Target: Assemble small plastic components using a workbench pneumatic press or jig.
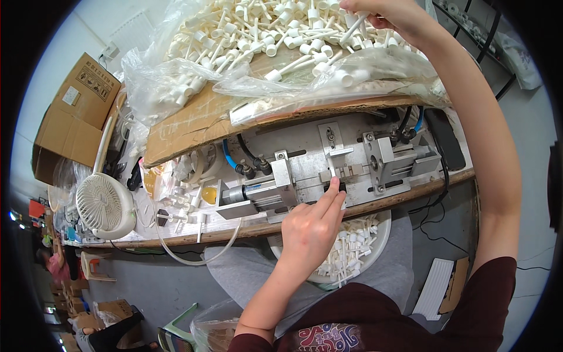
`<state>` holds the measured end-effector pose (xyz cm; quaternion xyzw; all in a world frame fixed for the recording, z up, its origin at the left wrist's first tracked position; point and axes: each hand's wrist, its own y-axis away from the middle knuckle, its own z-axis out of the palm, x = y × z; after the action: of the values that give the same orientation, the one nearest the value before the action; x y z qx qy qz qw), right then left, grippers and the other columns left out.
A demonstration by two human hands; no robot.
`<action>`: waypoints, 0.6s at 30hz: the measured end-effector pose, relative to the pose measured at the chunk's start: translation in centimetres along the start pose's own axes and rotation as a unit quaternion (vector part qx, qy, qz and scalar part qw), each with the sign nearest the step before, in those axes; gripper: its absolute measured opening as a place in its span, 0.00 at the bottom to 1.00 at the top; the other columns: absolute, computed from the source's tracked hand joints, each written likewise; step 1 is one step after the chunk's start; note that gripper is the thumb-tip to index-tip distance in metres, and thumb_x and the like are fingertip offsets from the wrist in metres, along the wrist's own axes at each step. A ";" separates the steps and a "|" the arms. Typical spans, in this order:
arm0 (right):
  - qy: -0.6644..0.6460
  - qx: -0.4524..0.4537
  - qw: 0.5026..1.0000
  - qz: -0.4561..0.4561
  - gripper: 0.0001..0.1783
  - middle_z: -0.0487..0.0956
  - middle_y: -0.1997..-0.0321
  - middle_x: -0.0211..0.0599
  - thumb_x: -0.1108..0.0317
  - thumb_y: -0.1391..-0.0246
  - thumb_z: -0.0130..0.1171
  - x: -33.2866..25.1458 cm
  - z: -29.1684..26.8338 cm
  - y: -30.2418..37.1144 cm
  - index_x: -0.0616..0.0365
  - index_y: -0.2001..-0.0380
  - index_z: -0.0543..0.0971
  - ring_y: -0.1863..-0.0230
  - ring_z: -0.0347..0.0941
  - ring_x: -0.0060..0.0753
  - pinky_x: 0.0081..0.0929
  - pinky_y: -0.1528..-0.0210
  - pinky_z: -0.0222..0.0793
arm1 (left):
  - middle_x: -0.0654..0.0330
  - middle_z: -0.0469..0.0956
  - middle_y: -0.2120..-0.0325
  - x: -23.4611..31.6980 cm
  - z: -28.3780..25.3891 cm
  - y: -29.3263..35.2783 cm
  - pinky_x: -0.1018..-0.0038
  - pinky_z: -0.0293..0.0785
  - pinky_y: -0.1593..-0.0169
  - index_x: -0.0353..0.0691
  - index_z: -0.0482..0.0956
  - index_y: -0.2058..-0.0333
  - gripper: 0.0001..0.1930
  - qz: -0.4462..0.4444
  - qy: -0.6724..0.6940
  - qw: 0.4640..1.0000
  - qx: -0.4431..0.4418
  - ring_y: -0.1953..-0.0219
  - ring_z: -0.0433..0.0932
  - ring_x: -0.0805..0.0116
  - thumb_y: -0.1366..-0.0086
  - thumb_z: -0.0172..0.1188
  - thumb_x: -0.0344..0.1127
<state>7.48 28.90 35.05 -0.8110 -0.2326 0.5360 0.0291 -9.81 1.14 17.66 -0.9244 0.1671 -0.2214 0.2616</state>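
"So, what sits closest, taking the metal fixture (350, 171) as the middle of the dial?"

"A round white tub (387, 227) at six o'clock, over the person's lap. It's filled with small white pieces (355, 243), stems and cups jumbled together."

"And the left hand (309, 230)?"

"Just beyond, toward seven, index and middle fingers stretched out to the fixture. Their tips touch the near end of a white rod (332, 166) set there; whether they pinch it or only press, I can't tell."

"Anything beside the fixture?"

"One metal cylinder unit (264, 192) toward nine and a second unit (404, 161) near three. Well out at nine stands a white fan (101, 202)."

"Then farther off?"

"A cardboard sheet (190, 130) runs across eleven and twelve. Over it, an open clear plastic bag (149, 79) holds a big loose heap of white parts (258, 35). Toward one, the right hand (399, 17) has its fingers closed on a stemmed piece (354, 29) at that heap."

"Any other container?"

"A brown carton (76, 117) between nine and ten, flaps raised. I can't see into it."
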 end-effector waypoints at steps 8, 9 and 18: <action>-0.211 0.032 0.977 -0.030 0.17 0.82 0.65 0.26 0.58 0.43 0.68 -1.0 4.2 9.2 0.58 0.56 0.82 0.74 0.69 0.08 0.10 0.68 0.68 | 0.51 0.83 0.51 0.7 -4.1 -0.2 0.73 0.80 0.62 0.35 0.83 0.52 0.25 -0.065 0.227 0.970 0.065 0.65 0.85 0.65 0.49 0.76 0.37; -0.222 -0.079 0.972 0.005 0.16 0.82 0.66 0.26 0.61 0.44 0.68 -1.3 5.0 11.7 0.59 0.57 0.81 0.76 0.69 0.05 0.07 0.75 0.64 | 0.49 0.82 0.50 0.3 -4.4 -0.4 0.70 0.80 0.57 0.34 0.82 0.49 0.29 -0.037 0.193 0.975 0.107 0.58 0.85 0.61 0.51 0.78 0.33; -0.402 -0.044 0.884 0.237 0.12 0.82 0.65 0.33 0.66 0.37 0.63 2.1 9.9 24.0 0.61 0.55 0.77 0.79 0.71 0.09 0.07 0.80 0.64 | 0.53 0.84 0.61 1.4 -4.1 0.3 0.73 0.81 0.60 0.35 0.85 0.58 0.22 -0.011 0.208 0.975 0.081 0.61 0.84 0.62 0.55 0.78 0.25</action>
<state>7.71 6.38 21.91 -0.5575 -0.0485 0.7962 -0.2301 -10.69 -1.34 21.07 -0.8356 0.1891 -0.4245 0.2929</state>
